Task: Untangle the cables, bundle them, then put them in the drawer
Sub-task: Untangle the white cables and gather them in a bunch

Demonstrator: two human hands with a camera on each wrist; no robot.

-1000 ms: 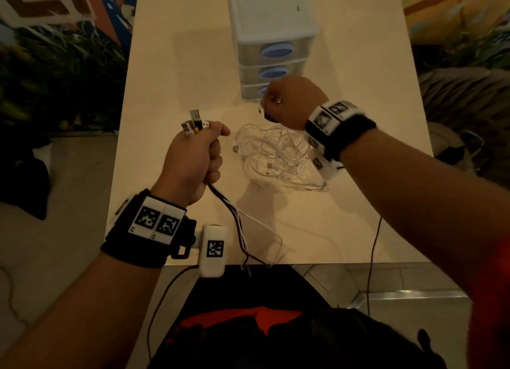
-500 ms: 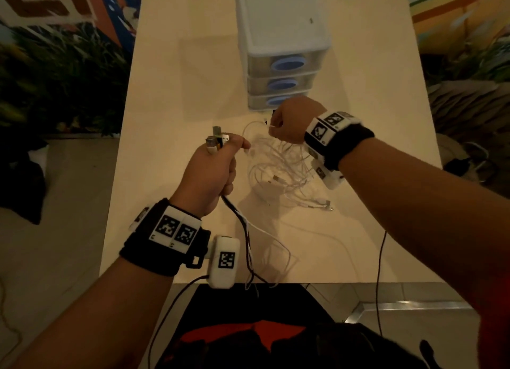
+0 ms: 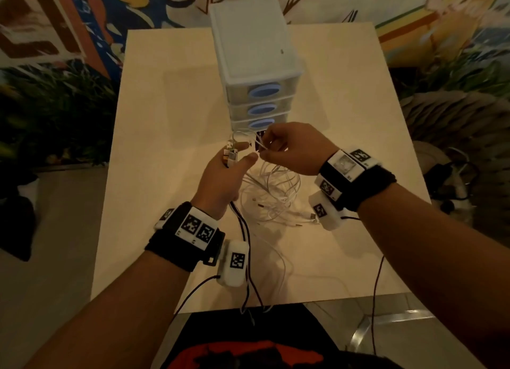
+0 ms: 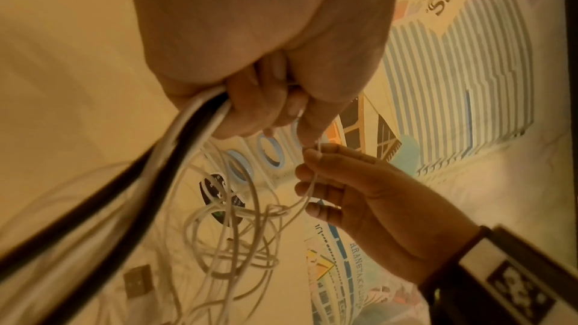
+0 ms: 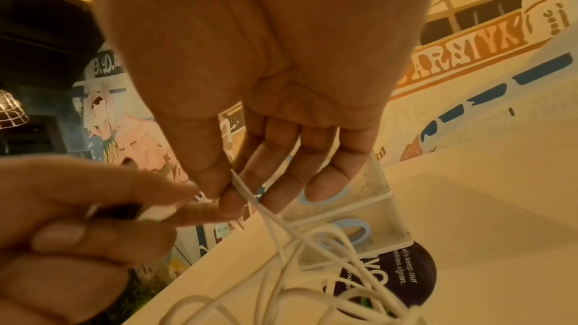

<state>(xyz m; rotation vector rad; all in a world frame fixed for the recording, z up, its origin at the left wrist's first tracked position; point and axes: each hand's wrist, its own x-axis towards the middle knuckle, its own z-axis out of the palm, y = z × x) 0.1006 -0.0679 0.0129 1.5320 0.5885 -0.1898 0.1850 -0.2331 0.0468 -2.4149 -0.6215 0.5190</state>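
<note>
My left hand (image 3: 229,172) (image 4: 250,98) grips a bunch of cables, white and black (image 4: 175,137), with their plug ends (image 3: 230,154) sticking up past the fingers; the cords trail off the table's front edge. Close beside it, my right hand (image 3: 278,150) (image 5: 231,187) pinches one thin white cable (image 5: 250,197) between thumb and forefinger, lifted out of the tangled white cables (image 3: 273,194) (image 4: 237,226) lying on the table below. The white three-drawer unit (image 3: 259,73) with blue oval handles (image 3: 264,91) stands just behind the hands, all drawers closed.
The pale table (image 3: 165,136) ends at a front edge near my body, with floor on both sides. A dark round sticker (image 5: 403,273) lies on the table by the drawer unit's base. Thin black wrist-camera leads (image 3: 375,299) hang from both wrists.
Both hands have come together in front of the drawer unit; the left moved forward with its bunch. The right hand went from a fist over the tangle to pinching a lifted white strand.
</note>
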